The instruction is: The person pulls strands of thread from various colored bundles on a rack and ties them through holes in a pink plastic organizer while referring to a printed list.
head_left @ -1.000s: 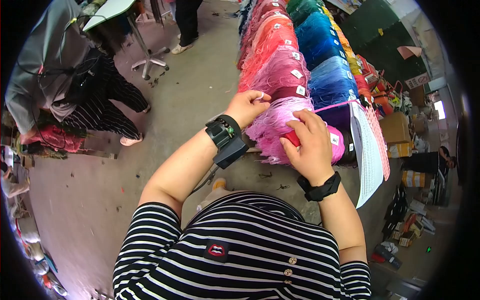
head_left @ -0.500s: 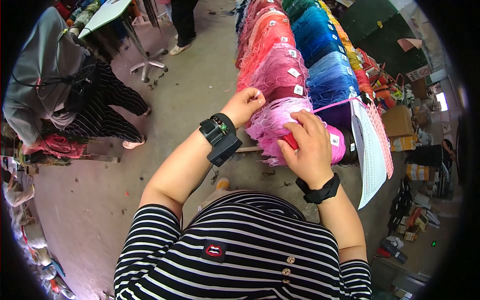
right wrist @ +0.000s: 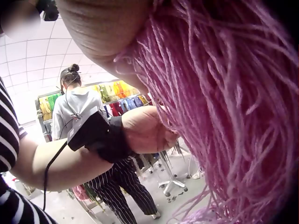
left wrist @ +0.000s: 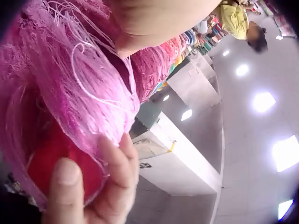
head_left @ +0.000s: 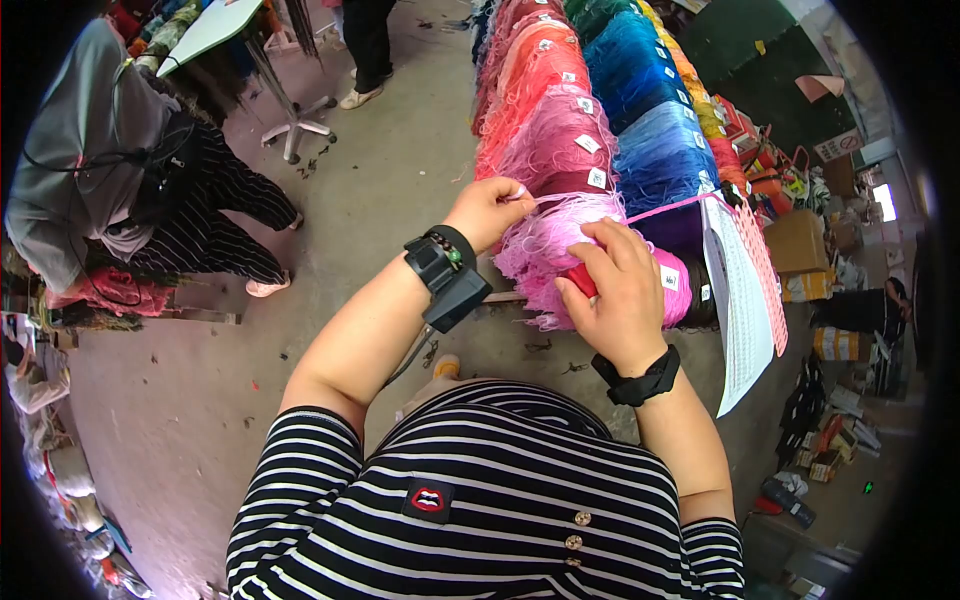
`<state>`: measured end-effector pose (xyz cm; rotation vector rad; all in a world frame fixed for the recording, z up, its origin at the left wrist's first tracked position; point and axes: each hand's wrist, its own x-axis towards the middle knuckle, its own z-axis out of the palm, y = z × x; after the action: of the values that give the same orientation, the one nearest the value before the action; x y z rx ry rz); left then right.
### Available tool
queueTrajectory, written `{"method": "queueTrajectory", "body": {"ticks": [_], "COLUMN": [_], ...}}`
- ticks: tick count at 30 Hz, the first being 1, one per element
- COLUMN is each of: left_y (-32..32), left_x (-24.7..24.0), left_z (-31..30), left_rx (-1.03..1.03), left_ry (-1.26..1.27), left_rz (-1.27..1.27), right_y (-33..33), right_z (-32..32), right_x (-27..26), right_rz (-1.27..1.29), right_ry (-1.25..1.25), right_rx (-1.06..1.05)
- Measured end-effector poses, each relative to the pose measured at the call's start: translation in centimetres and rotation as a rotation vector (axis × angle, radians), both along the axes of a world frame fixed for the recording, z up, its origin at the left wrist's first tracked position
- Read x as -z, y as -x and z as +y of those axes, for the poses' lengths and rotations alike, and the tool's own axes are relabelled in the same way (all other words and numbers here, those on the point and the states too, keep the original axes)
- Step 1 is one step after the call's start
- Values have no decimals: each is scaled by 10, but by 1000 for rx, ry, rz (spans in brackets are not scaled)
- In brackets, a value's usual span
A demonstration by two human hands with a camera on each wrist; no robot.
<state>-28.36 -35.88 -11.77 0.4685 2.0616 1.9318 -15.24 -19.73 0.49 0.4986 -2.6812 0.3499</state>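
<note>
A bundle of light pink yarn hangs at the near end of the rack, its loose strands filling much of both wrist views. My left hand pinches thin pale strands at the bundle's upper left; in the left wrist view these strands run down from its fingers. Over the bundle's near end lies my right hand, fingers bent across the yarn and thumb spread apart. Between that thumb and the fingers shows a smooth red piece, partly covered by yarn and hand. A white label sits beside the right fingers.
Rows of coral yarn and blue yarn stretch away behind the bundle. White sheets hang at its right beside a pink knitted strip. Another person stands at the left, near a wheeled table.
My left hand shifted slightly left from the yarn, then moved a little back right, where pale strands now stretch from its fingertips. My right hand has stayed on the bundle.
</note>
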Motion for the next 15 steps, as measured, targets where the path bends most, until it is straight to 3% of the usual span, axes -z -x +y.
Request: {"method": "queueTrajectory", "body": {"ticks": [7, 15], "left_y": [-1, -8], "left_x": [-19, -27], "left_z": [-20, -29], "left_rx": [143, 174], "left_ry": [-201, -170], "left_rz": [-328, -381], "right_y": [0, 0], "right_z": [0, -1], "right_x": [0, 1], "right_rz": [10, 15], "right_ry": [1, 4], "right_rx": [-3, 0]}}
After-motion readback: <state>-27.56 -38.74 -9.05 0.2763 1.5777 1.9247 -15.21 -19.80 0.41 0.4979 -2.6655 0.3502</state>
